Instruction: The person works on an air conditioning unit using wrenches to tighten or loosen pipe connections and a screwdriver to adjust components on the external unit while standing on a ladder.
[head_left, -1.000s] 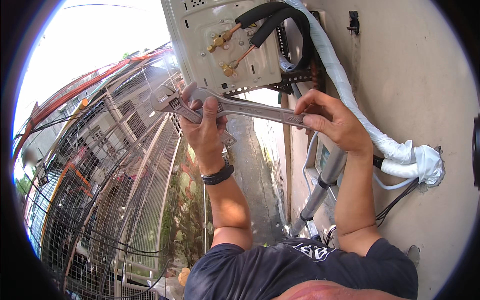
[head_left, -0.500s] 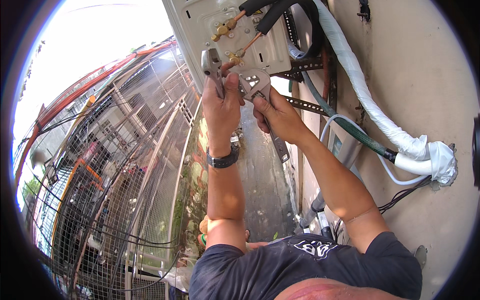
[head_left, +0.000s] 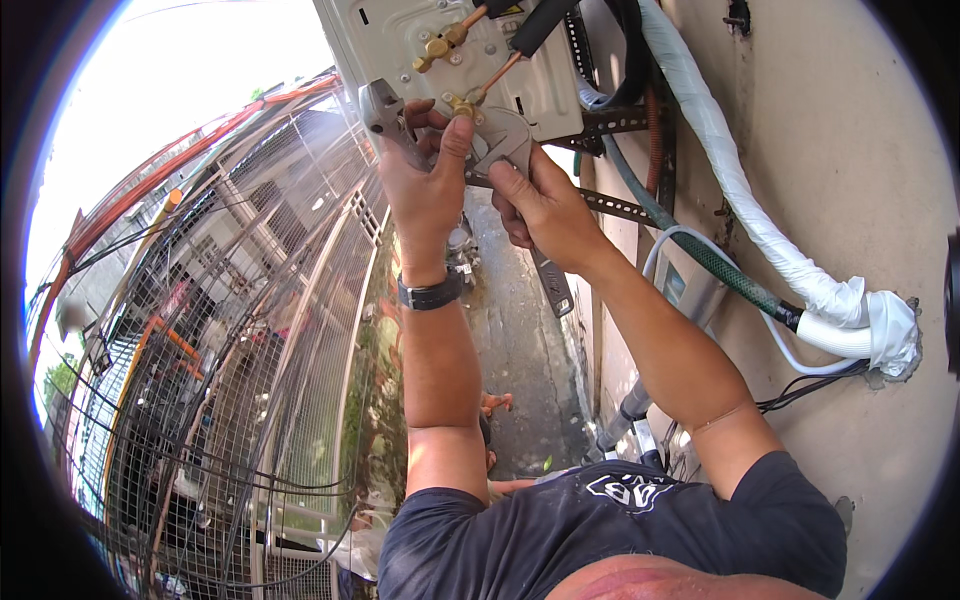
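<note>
My left hand point(head_left: 424, 196) is closed round an adjustable wrench point(head_left: 380, 106), whose jaw end points up beside the outdoor unit. Its thumb and fingertips are just under the lower brass valve point(head_left: 463, 105); whether they touch it I cannot tell. My right hand point(head_left: 553, 212) grips a second adjustable wrench point(head_left: 503, 138), its head by my left thumb below that valve and its handle sticking out beneath the fist. From the lower valve a thin copper pipe point(head_left: 503, 72) runs up into black foam insulation point(head_left: 541, 27). Another brass valve point(head_left: 438, 46) sits higher up.
The pale metal outdoor unit point(head_left: 352, 40) rests by a perforated dark bracket point(head_left: 612, 122). At right, a white-wrapped pipe bundle point(head_left: 720, 165) and a green hose point(head_left: 715, 262) enter the wall. Wire-mesh fencing point(head_left: 300, 400) and cables stand left; a narrow concrete path point(head_left: 525, 400) lies far below.
My left hand and its wrench have moved up and left. The right hand's wrench head has shifted slightly up and left, closer under the lower valve. The view has shifted slightly.
</note>
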